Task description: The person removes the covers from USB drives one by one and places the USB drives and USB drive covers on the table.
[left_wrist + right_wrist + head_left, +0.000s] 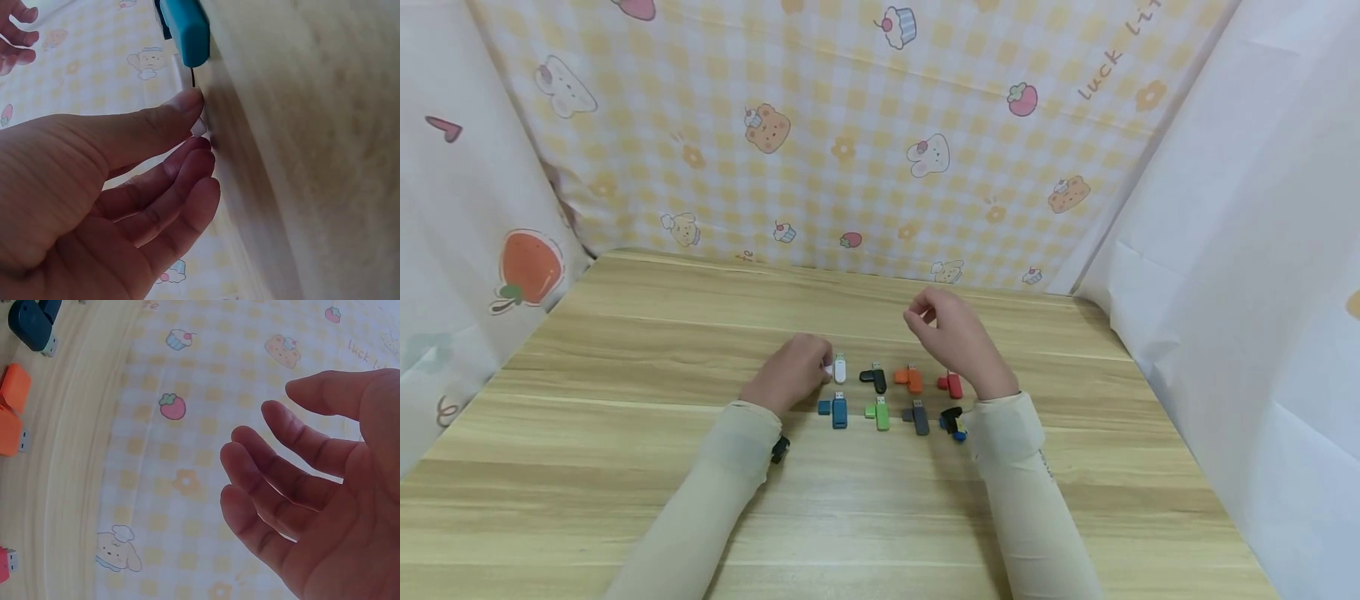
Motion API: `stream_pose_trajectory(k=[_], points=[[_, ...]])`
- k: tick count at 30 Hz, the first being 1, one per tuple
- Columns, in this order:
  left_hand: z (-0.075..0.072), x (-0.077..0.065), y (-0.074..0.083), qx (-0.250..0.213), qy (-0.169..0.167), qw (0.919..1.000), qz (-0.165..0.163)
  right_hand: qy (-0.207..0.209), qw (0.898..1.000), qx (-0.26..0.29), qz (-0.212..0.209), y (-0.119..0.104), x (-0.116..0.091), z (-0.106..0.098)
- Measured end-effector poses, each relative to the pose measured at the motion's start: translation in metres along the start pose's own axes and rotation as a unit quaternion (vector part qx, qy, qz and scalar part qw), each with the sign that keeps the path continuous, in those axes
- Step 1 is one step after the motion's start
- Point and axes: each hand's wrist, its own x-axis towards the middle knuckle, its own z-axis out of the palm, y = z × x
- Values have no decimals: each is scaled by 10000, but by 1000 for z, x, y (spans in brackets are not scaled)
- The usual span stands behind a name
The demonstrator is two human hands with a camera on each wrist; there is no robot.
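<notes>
My left hand (788,372) is low at the left end of the back row of USB sticks. Between thumb and fingertips it pinches a small white cap (199,129), mostly hidden by the fingers. Right beside it lies the white USB stick (840,369), its metal plug pointing away from me. In front of that is a blue USB stick (839,412) with its blue cap (824,407) on its left. My right hand (953,335) hovers behind the red USB stick (954,385), fingers loosely curled around nothing.
Along the back row are also a black USB stick (878,379) and an orange one (914,379). The front row holds a green one (882,414), a grey one (921,418) and a black, blue and yellow piece (953,422). A patterned curtain (850,167) hangs behind the table (625,350).
</notes>
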Motion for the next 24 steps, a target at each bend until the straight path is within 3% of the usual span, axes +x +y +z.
stream_pose_trajectory(k=[9,17,20,24], points=[[-1,2,-2,-99,-36,9999,-47,-52,9999,-57,80,2,1,-1],[-7,-2,4,252,-67,9997,-22,-55,9996,178,194,6,-2,-8],[-17,-8,11,574,180,9982,-46,-85,9995,180,239,7,-3,-12],[-30,-17,26,946,798,9923,10,-65,10000,65,37,8,-6,-13]])
